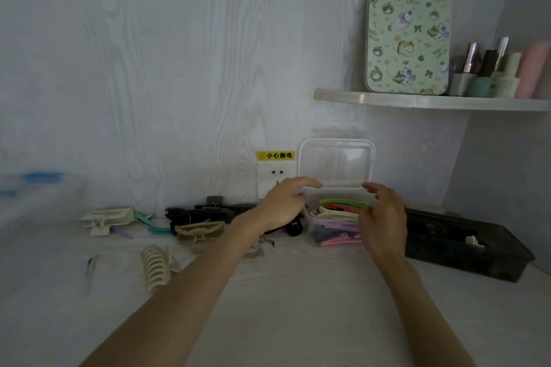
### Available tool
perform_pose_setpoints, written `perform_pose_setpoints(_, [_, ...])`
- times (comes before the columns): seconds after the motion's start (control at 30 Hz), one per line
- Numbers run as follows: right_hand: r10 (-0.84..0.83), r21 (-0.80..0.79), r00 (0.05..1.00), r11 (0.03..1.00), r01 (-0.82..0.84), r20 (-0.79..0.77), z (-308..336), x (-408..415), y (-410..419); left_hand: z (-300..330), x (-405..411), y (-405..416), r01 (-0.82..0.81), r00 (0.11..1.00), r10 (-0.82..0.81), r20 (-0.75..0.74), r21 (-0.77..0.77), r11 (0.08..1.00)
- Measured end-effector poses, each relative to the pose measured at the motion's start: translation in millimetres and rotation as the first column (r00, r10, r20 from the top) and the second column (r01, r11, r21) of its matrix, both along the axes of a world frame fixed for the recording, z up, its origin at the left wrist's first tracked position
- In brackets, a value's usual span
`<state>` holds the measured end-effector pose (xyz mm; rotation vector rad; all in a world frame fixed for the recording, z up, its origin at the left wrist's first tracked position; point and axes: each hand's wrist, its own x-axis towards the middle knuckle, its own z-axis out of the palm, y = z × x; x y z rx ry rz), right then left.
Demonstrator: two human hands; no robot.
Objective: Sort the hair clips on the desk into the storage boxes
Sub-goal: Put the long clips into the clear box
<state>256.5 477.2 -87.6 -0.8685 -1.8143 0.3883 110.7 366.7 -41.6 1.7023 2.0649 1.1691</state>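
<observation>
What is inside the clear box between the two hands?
The clear box holds long hair clips: green, red, cream, purple, pink. The right hand covers its right part.

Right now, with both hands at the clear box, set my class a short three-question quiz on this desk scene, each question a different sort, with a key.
1. True or false: the clear box has its lid raised.
2. Which lies nearest the desk's left end? A) cream claw clip B) tan claw clip C) dark tray
3. Fill in: the left hand and right hand hold ____.

Key: 1 true; 2 A; 3 nothing; both hover open at the box's sides.
</observation>
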Motion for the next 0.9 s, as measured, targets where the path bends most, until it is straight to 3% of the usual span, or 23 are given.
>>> perform_pose_setpoints(0.1, [0.122, 0.031, 0.993, 0.992, -0.122, 0.0, 1, -1, -8, -12, -13, -67, -0.15, 0.975, 0.159, -0.157, 0.063, 0.987])
perform_pose_setpoints(0.2, [0.182, 0.024, 0.983, 0.983, -0.183, 0.038, 2, -10, -26, -22, -42, -130, -0.349, 0.864, 0.399, -0.306, 0.205, 0.914])
perform_pose_setpoints(0.27, [0.252, 0.015, 0.962, 0.967, -0.255, 0.109, 4, -24, -48, -25, -64, -169, -0.506, 0.772, 0.57, -0.28, 0.273, 0.819])
perform_pose_setpoints(0.33, [0.345, 0.041, 0.921, 0.933, -0.358, 0.183, 7, -48, -77, -31, -84, -207, -0.686, 0.624, 0.745, -0.235, 0.292, 0.666])
perform_pose_setpoints(0.43, [0.499, 0.036, 0.814, 0.846, -0.532, 0.296, 10, -87, -116, -41, -103, -240, -0.863, 0.426, 0.861, -0.278, 0.162, 0.479])
perform_pose_setpoints(0.57, [0.596, -0.01, 0.666, 0.749, -0.663, 0.447, 17, -152, -168, -53, -115, -254, -0.895, 0.446, 0.821, -0.356, -0.14, 0.424])
perform_pose_setpoints(0.63, [0.606, -0.05, 0.62, 0.734, -0.677, 0.498, 22, -181, -192, -58, -119, -255, -0.889, 0.458, 0.788, -0.412, -0.219, 0.402])
perform_pose_setpoints(0.73, [0.569, -0.131, 0.532, 0.751, -0.648, 0.627, 23, -219, -209, -61, -123, -255, -0.873, 0.487, 0.778, -0.396, -0.239, 0.425])
perform_pose_setpoints(0.9, [0.353, -0.192, 0.254, 0.846, -0.497, 0.9, 7, -259, -217, -65, -127, -252, -0.862, 0.505, 0.831, -0.231, -0.085, 0.5])
